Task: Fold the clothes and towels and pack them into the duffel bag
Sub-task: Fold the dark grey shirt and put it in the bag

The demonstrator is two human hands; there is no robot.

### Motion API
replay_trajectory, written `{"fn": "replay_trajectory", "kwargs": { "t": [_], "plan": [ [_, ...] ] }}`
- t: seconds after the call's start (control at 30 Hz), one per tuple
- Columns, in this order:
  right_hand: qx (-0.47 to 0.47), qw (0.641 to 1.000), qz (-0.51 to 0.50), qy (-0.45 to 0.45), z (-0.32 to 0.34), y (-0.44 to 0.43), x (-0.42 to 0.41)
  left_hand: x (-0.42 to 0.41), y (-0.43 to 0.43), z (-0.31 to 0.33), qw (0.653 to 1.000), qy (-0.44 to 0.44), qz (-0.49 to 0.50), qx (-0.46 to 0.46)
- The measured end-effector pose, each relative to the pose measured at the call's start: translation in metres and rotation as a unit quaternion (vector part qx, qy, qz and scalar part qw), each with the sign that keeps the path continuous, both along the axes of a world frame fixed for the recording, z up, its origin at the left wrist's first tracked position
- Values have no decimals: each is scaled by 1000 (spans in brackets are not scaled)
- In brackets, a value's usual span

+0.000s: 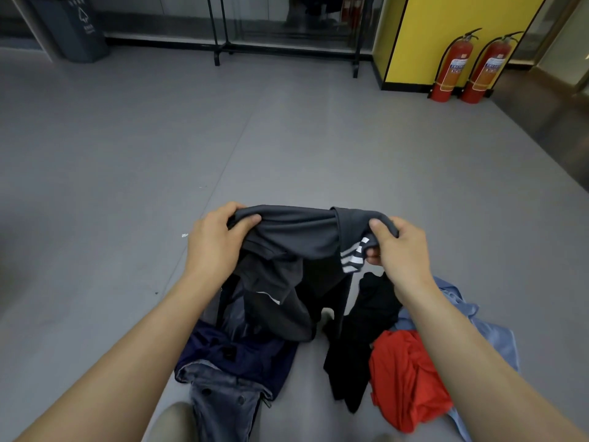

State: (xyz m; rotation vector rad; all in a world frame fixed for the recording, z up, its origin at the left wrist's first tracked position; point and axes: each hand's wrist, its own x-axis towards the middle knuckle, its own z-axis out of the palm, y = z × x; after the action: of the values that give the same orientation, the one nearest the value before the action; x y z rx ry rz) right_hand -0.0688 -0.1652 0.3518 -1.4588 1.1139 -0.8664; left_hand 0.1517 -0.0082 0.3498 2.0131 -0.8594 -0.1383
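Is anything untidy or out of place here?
Yes. Unfolded clothes lie crumpled on the floor, among them a red garment and a navy garment. No duffel bag is in view.

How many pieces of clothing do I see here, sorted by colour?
Dark grey garment, white stripes, held up: 1
Navy garment: 1
Grey denim garment: 1
Black garment: 1
Red garment: 1
Light blue garment: 1
Total: 6, as far as the pile shows.

Two hands [220,237] [402,247], six garments [302,237] [360,346] [409,378] [497,339] [242,355] [223,403], two fire extinguishers [451,71] [484,71], one bin [68,27].
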Motion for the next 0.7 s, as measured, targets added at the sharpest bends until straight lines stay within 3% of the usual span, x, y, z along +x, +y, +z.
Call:
{"fn": "replay_trajectory", "kwargs": {
  "t": [0.13,0.4,0.6,0.7],
  "plan": [
    [-73,996,11,49,-1,1,2,1,2,4,998,-66,20,-1],
    [-137,989,-13,61,5,-2,0,2,6,16,999,-40,35,-7],
    [-132,985,-75,78,4,-14,-9,10,10,21,995,32,-82,45],
    [-106,981,-60,149,-2,-23,-15,8,11,19,985,86,-139,53]
  ]
}}
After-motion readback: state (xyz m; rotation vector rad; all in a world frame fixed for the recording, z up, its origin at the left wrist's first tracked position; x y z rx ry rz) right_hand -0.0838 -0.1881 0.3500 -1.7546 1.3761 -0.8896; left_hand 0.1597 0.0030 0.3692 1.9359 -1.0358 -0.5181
